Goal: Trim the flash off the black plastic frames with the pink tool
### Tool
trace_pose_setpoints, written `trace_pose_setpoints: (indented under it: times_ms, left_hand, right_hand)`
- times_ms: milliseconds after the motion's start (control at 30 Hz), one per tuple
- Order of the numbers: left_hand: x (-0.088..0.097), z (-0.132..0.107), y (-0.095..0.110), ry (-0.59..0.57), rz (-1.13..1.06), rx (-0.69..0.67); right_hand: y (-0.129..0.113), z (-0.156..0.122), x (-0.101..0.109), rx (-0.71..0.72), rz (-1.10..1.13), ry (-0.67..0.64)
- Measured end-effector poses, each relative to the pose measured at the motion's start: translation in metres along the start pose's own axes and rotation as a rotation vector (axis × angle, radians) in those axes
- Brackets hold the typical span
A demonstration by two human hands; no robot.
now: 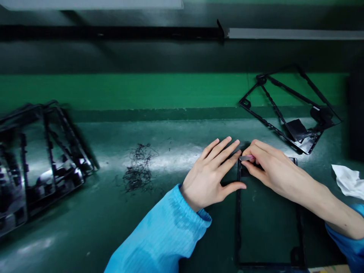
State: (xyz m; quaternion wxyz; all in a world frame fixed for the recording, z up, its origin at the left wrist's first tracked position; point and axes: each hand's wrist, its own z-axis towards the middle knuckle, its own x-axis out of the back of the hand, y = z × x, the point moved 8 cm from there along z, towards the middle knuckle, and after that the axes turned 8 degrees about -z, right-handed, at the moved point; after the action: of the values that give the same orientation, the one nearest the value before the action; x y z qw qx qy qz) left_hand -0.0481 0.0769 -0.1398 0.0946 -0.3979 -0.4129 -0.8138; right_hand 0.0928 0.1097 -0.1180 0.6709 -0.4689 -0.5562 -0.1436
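Note:
A thin black rectangular plastic frame lies on the green work surface in front of me. My left hand is spread with fingers apart beside its upper left corner, the thumb reaching over the frame's left side. Pinched in my right hand is a small knife with a short metal blade and a pinkish part showing. Its tip points left, at the frame's upper left corner. My fingers hide most of the knife and part of the frame's top edge.
A loose pile of black shavings lies left of my hands. Several black frames are stacked at the far left. More black frames lie at the upper right. White crumpled tissue sits at the right edge.

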Motion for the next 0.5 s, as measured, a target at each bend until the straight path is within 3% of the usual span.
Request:
trace_pose_setpoints:
  times_ms: [500]
  left_hand:
    - [0.000,-0.001,0.000,0.013,0.017,-0.019]
  right_hand:
    - [-0.016,0.000,-0.007,0.057,-0.220,0.106]
